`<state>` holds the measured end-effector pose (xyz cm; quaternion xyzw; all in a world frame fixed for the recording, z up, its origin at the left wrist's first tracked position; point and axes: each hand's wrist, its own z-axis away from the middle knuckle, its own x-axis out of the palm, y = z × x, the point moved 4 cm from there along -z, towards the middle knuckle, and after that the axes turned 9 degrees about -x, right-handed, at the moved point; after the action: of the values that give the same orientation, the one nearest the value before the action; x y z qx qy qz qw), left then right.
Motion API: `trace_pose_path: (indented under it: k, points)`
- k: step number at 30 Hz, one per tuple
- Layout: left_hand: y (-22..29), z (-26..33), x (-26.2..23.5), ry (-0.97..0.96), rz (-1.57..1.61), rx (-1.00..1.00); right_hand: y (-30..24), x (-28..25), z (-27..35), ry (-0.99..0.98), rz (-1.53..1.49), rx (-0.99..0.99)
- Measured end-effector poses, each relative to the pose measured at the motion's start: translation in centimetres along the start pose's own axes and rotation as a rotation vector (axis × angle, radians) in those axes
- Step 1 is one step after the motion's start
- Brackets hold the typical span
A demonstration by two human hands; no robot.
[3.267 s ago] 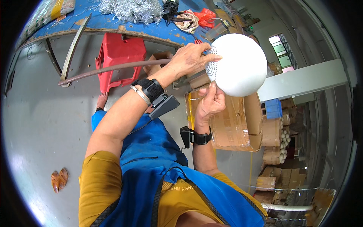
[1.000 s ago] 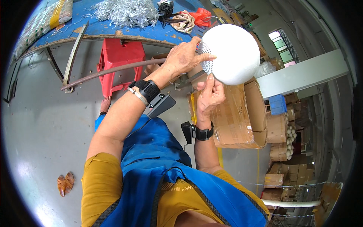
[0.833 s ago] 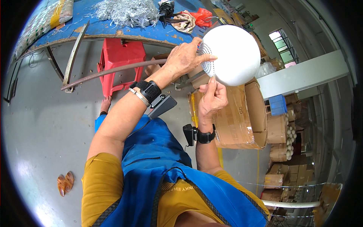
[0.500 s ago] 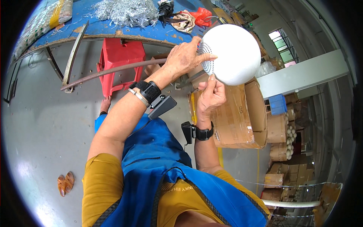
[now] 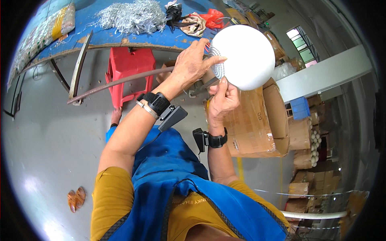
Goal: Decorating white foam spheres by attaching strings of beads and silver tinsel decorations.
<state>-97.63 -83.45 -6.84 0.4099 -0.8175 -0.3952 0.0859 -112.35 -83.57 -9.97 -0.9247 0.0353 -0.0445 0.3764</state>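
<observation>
A large smooth white ball (image 5: 246,56) is up in front of me at the upper right. Rows of small grey, stud-like dots (image 5: 217,64) cover its left side. My left hand (image 5: 194,62) grips the ball at that side, its thumb over the dotted patch and its fingers partly hidden. Just below, my right hand (image 5: 225,99) has thumb and forefinger pinched together against the ball's lower left edge, at the end of the dots. Whatever sits in that pinch is too small to make out. The other right fingers are curled in.
An open cardboard box (image 5: 251,124) stands below the ball. A blue table (image 5: 86,36) carries silver tinsel (image 5: 132,17) and a red bag (image 5: 213,18). A red stool (image 5: 128,74) and a brown bar (image 5: 120,83) are at left. Stacked cartons (image 5: 299,134) line the right.
The whole view has shifted slightly. Both hands keep nearly the same hold on the ball, and the right thumb stays at the edge of the dots.
</observation>
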Motion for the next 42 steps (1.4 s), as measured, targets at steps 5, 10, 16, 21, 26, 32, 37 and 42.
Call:
trace_pose_path:
  k: [5, 10, 16, 21, 26, 32, 37, 42]
  points:
    - [0.5, 0.1, 0.0, -0.336, 0.143, -0.24, -0.2, -0.2, 0.1, 0.013, -0.019, 0.003]
    - [0.5, 0.6, 0.2, -0.385, 0.184, -0.236, -0.8, -0.5, 0.1, -0.013, -0.017, 0.031]
    - [0.2, -0.1, 0.3, -0.399, 0.008, -0.285, -1.7, -0.2, -0.2, -0.101, -0.057, 0.049]
    - [-0.7, -0.4, 0.6, -0.367, -0.012, -0.315, -1.7, -0.6, -0.4, -0.175, -0.087, 0.026]
    - [-0.5, -0.1, 0.6, -0.281, -0.041, -0.273, -1.7, -0.7, -0.2, -0.185, -0.049, 0.023]
    - [-0.8, -0.2, 0.9, -0.258, 0.031, -0.237, -1.0, -1.0, -0.5, -0.15, -0.017, 0.017]
    - [-0.7, 0.0, 0.9, -0.224, -0.005, -0.205, -2.0, -1.0, -0.6, -0.106, 0.008, -0.022]
    - [-0.8, -0.1, 0.8, -0.213, -0.01, -0.199, -1.2, -1.0, -0.6, -0.102, 0.068, 0.006]
